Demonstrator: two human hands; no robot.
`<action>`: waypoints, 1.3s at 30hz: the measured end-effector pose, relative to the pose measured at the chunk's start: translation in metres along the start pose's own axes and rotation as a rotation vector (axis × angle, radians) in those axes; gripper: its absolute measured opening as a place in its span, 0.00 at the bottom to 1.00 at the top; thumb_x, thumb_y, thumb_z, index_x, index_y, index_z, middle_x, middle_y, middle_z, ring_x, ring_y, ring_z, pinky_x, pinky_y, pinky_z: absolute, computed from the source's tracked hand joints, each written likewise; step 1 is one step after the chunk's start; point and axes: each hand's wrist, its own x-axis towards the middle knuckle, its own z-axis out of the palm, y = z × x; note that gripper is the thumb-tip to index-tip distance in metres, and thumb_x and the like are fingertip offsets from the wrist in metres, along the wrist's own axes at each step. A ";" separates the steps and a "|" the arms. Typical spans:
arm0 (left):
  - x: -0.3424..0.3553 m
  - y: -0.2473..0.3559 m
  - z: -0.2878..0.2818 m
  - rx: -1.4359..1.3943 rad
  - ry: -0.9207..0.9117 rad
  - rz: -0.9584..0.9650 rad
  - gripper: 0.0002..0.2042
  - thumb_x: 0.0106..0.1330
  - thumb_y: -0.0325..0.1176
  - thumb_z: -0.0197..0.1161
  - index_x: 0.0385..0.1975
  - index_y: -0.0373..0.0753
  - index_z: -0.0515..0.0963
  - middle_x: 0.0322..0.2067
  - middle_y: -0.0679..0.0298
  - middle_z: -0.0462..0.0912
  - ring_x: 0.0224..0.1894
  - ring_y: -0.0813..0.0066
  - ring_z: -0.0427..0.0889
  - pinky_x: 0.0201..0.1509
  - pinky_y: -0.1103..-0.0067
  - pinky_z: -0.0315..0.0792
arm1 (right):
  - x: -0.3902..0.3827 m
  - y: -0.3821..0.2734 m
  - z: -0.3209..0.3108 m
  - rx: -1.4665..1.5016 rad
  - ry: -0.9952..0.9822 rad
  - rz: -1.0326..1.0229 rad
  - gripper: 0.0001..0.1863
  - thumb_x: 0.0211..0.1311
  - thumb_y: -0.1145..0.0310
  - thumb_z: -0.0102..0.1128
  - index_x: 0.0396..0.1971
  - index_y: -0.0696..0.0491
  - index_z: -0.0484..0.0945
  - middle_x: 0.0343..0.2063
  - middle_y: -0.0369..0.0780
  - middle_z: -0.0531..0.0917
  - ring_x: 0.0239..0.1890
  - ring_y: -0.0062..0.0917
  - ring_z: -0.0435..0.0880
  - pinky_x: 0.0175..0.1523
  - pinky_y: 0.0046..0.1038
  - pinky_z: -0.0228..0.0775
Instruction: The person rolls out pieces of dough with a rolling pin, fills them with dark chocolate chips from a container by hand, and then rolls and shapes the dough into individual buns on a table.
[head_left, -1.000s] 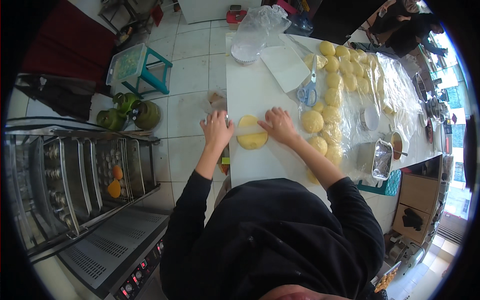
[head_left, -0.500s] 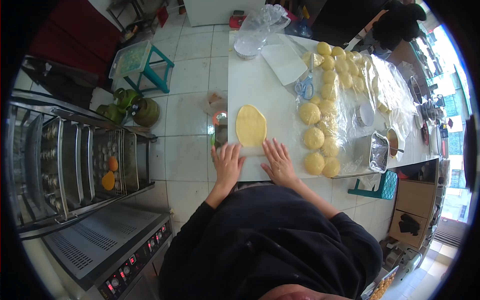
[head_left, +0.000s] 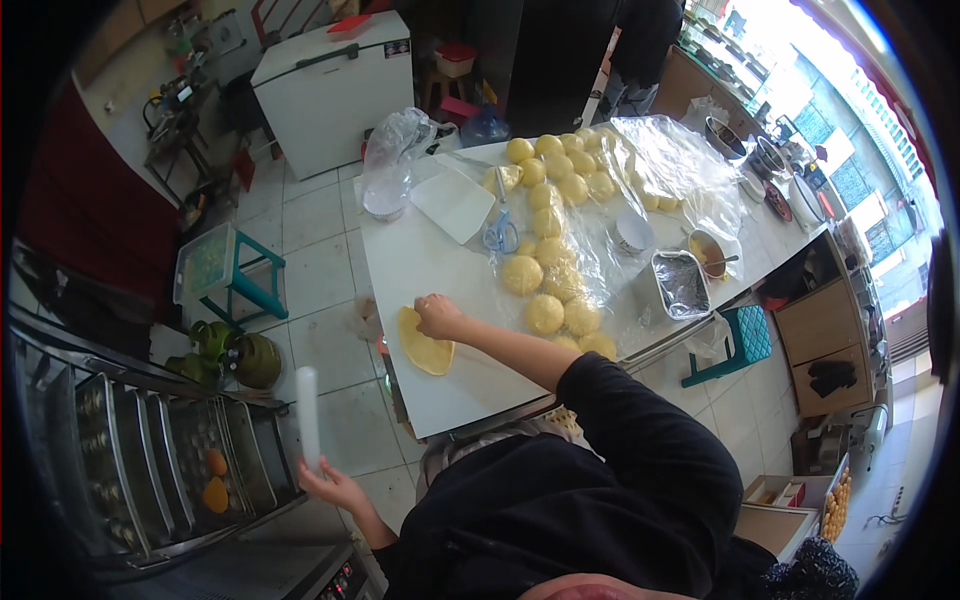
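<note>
My left hand [head_left: 334, 487] is off the table's left side, holding a white rolling pin [head_left: 308, 415] upright by its lower end. On the table's left edge lies a flat oval sheet of yellow dough [head_left: 427, 351]. My right hand [head_left: 440, 316] reaches across to its far right edge, fingers curled together on the dough; the fingertips are partly hidden. To the right, several round yellow dough balls [head_left: 545, 314] sit in rows, many under clear plastic film [head_left: 603, 275]. Blue-handled scissors [head_left: 500, 236] lie beside them.
A white sheet [head_left: 453, 203] and a paper-lined cup under a plastic bag [head_left: 385, 185] lie at the table's far left. A foil-lined tin [head_left: 682, 285] and a bowl [head_left: 708, 254] stand right. Tray racks [head_left: 150, 460], green gas cylinders [head_left: 258, 360] and a stool [head_left: 245, 285] stand left.
My left hand has swung left off the table, lifting the rolling pin upright. My right hand has moved from the pin to the dough's far edge. The view has turned.
</note>
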 end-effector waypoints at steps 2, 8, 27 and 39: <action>-0.002 -0.017 -0.008 -0.064 0.045 -0.058 0.15 0.61 0.33 0.51 0.45 0.31 0.65 0.40 0.51 0.70 0.43 0.55 0.68 0.45 0.68 0.63 | 0.011 0.014 0.017 0.016 -0.034 -0.026 0.16 0.40 0.69 0.61 0.30 0.61 0.70 0.33 0.47 0.75 0.41 0.39 0.72 0.44 0.35 0.66; -0.011 -0.031 -0.017 -0.311 0.213 -0.258 0.17 0.62 0.34 0.52 0.46 0.30 0.65 0.43 0.48 0.70 0.44 0.59 0.71 0.49 0.72 0.63 | -0.007 0.004 -0.011 -0.002 0.002 -0.668 0.11 0.38 0.72 0.58 0.26 0.58 0.74 0.21 0.44 0.77 0.29 0.39 0.76 0.38 0.33 0.67; -0.003 -0.001 -0.021 -0.259 0.145 -0.334 0.18 0.63 0.35 0.50 0.48 0.29 0.63 0.44 0.53 0.69 0.44 0.68 0.69 0.49 0.77 0.60 | -0.031 0.034 0.006 -0.256 0.067 -0.495 0.32 0.56 0.59 0.49 0.58 0.56 0.51 0.59 0.43 0.54 0.63 0.31 0.46 0.64 0.39 0.34; 0.023 0.020 0.014 -0.423 -0.110 -0.317 0.17 0.63 0.35 0.50 0.47 0.29 0.63 0.42 0.56 0.69 0.44 0.70 0.68 0.50 0.77 0.59 | -0.057 -0.064 0.083 0.471 0.113 -0.442 0.30 0.55 0.66 0.50 0.58 0.52 0.51 0.58 0.48 0.54 0.62 0.39 0.50 0.63 0.36 0.41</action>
